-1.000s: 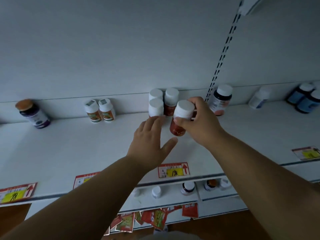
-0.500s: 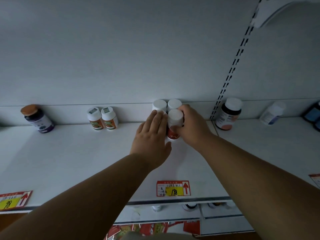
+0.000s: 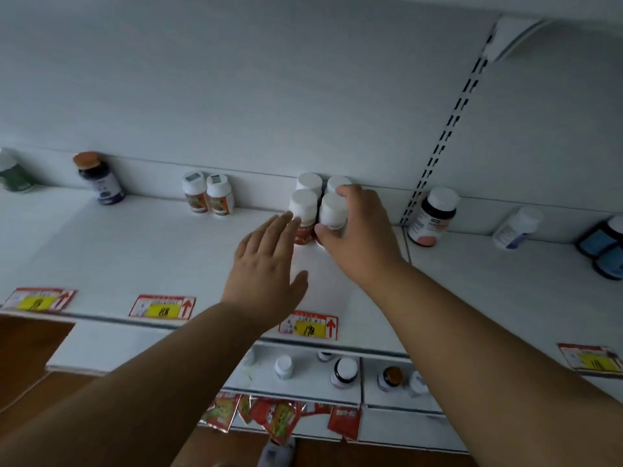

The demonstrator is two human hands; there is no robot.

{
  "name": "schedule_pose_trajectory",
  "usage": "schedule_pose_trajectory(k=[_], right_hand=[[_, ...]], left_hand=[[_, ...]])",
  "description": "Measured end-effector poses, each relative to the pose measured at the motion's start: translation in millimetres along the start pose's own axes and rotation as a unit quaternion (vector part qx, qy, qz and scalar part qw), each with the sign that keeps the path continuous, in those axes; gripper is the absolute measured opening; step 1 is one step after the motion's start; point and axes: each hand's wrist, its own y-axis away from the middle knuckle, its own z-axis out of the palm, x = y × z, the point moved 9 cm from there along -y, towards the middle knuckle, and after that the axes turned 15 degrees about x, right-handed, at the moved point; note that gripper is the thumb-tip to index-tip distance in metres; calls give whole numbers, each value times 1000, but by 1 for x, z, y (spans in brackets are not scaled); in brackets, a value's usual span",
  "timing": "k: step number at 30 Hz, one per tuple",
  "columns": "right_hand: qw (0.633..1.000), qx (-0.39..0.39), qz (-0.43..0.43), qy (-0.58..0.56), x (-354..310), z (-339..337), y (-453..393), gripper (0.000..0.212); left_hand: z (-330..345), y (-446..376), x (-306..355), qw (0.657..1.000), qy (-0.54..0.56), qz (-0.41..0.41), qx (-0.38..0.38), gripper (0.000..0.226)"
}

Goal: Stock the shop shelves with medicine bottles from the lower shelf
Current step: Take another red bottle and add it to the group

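While the right hand point(image 3: 362, 235) curls round a white-capped red bottle point(image 3: 332, 214), thumb on its front & fingers over the cap, that bottle stands upright on the upper shelf point(image 3: 135, 251) as the front-right one of a group of four w/ white caps, close against the back wall. Left hand point(image 3: 269, 264) is flat w/ fingers straight, holding nothing, fingertips point(image 3: 286, 219) at the front-left bottle point(image 3: 303, 217) of the group; can't tell if they actually touch it. Further left on the same shelf: a pair of orange-label bottles point(image 3: 209, 198) side by side, then a dark purple bottle w/ brown cap point(image 3: 99, 178). To the right past the slotted upright: a dark bottle w/ pink label point(image 3: 431, 217), a white bottle point(image 3: 517, 227), blue bottles point(image 3: 605, 246) at the edge. Red/yellow price tags point(image 3: 308, 325) along the shelf front. Lower shelf point(image 3: 303, 382) below holds several small bottles point(image 3: 344, 372), partly hidden
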Motion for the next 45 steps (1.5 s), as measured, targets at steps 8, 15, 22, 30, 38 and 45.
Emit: schedule_pose_trajectory(k=[8, 15, 22, 30, 38, 45], right_hand=[[987, -32, -93, -126, -104, -16, 74, 37], [981, -77, -110, -142, -209, 26, 128, 26], [983, -100, -42, -150, -314, 125, 187, 13], [971, -227, 38, -59, -307, 267, 239, 20], [967, -236, 99, -7, -188, 475, 249, 34], [978, -177, 112, 9, -104, 618, 226, 61]], left_hand=[[-78, 94, -42, 994, -14, -107, -6, 76], [-137, 143, -127, 995, -8, -94, 30, 55], [-171, 227, -268, 996, -16, -79, -41, 50], [-104, 251, -377, 983, 26, -143, -114, 67], [52, 269, -475, 966, 34, -244, -82, 52], [147, 277, -530, 947, 65, -313, -17, 53]])
